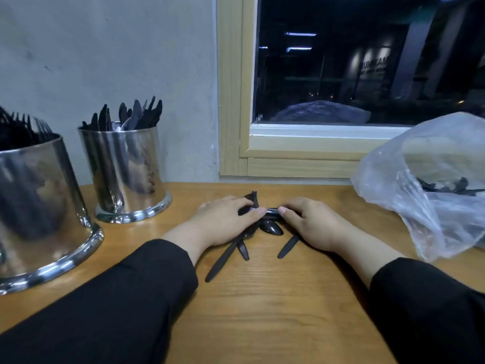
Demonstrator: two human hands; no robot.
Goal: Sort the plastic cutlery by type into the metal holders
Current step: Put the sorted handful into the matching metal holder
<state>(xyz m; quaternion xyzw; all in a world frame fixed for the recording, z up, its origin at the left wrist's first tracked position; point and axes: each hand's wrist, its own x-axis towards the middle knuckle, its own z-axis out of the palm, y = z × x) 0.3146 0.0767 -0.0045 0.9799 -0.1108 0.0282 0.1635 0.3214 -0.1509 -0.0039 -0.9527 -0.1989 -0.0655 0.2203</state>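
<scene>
Two holders (126, 174) left, bag (430, 185) right — loose cutlery (271, 228) between, on table (275, 311).

Person wears long black sleeves (126, 298) on both arms, plain fabric, cuffs end just above wrists; hands bare, no rings/watch visible.

One head-worn wide-angle view looks forward and down, close over the wooden table (262, 298); it faces the window (354, 61).
</scene>
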